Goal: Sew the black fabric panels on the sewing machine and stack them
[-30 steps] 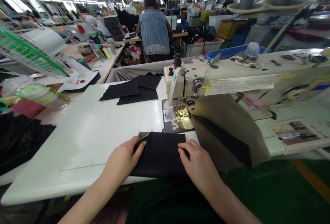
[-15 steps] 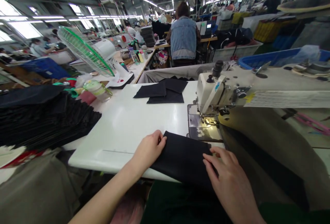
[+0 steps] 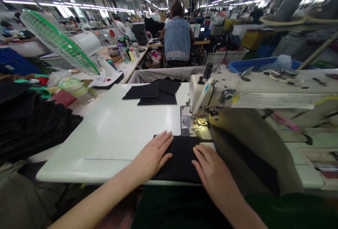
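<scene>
A black fabric piece (image 3: 182, 158) lies on the white table (image 3: 105, 130) at its front edge, just below the needle area of the sewing machine (image 3: 203, 95). My left hand (image 3: 155, 153) rests on the left part of the fabric, fingers stretched out. On the right edge of the same piece lies my right hand (image 3: 211, 164), its fingers extended and thumb apart. Several more black pieces (image 3: 153, 91) overlap at the back of the table. The underside of both hands is hidden.
At the left is a tall stack of black cloth (image 3: 34, 123), with a jar (image 3: 79, 90) and a fan (image 3: 63, 46) behind. A person in a denim vest (image 3: 177, 39) sits ahead. A blue bin (image 3: 264, 63) stands behind the machine.
My left hand has gone from pinching the fabric's corner to lying flat on it. The fabric now lies flatter and squarer to the table edge. The view has turned right.
</scene>
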`<state>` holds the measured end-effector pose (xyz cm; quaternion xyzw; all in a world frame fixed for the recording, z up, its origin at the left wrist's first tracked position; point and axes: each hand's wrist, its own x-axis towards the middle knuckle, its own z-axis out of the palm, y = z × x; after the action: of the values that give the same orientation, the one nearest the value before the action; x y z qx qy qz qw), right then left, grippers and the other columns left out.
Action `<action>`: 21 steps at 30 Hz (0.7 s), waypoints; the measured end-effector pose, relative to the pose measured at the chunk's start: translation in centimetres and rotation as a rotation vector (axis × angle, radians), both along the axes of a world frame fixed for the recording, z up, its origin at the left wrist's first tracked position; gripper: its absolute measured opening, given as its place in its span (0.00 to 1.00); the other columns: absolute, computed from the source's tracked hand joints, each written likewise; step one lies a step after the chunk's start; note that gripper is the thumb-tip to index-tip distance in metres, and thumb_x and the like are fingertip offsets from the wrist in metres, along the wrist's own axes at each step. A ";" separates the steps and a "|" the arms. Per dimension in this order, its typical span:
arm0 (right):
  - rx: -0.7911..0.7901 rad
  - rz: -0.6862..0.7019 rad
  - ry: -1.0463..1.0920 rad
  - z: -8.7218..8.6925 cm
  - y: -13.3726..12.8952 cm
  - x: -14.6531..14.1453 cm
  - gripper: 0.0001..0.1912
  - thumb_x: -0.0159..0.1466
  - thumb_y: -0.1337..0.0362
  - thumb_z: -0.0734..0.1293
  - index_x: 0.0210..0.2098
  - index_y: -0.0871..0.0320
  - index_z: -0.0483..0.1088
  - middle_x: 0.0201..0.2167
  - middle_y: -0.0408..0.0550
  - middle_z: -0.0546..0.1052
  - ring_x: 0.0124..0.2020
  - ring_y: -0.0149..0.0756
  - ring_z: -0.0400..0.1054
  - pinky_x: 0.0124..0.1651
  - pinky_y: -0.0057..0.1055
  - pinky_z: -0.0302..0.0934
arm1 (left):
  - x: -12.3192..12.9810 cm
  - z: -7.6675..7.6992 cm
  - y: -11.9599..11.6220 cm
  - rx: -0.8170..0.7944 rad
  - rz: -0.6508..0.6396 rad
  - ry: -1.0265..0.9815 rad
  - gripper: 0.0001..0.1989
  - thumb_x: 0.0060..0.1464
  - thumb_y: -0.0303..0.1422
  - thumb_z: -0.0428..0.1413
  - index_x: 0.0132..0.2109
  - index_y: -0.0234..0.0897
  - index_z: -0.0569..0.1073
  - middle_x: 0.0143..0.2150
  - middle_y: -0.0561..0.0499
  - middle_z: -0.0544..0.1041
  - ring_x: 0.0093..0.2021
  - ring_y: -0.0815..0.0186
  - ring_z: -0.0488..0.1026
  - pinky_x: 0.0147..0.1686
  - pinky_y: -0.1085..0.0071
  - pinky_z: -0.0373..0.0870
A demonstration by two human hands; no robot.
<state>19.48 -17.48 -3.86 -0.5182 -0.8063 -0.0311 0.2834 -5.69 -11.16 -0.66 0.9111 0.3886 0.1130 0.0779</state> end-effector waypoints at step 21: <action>-0.033 -0.077 0.119 -1.3 3.7 0.0 0.17 0.70 0.68 0.62 0.56 0.66 0.72 0.56 0.64 0.75 0.58 0.52 0.70 0.60 0.50 0.68 | 6.5 0.7 6.3 -0.091 -0.205 0.030 0.23 0.70 0.33 0.48 0.69 0.35 0.62 0.73 0.43 0.59 0.74 0.54 0.53 0.70 0.48 0.51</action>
<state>19.49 -13.78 -5.16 -0.5543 -0.7679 0.0021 0.3210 0.77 -4.86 0.04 0.9433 0.2991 0.0730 0.1243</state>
